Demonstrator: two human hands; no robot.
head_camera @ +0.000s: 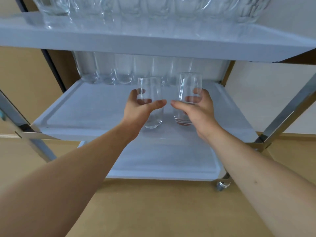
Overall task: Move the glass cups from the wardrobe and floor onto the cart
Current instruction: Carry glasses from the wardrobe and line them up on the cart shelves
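Left hand [136, 108] and right hand [198, 108] each grip a glass cup [151, 100]; lower both upright onto the middle shelf [85, 106], just near the far row [106, 71].

The left hand [136, 108] grips one upright glass [151, 106] and the right hand [198, 108] grips another [187, 98], side by side above the cart's middle shelf [82, 106]. A row of glasses [106, 71] stands at the back of that shelf. More glasses [54, 7] fill the top shelf [119, 36]. A caster [221, 185] sits on the tan floor [153, 211].
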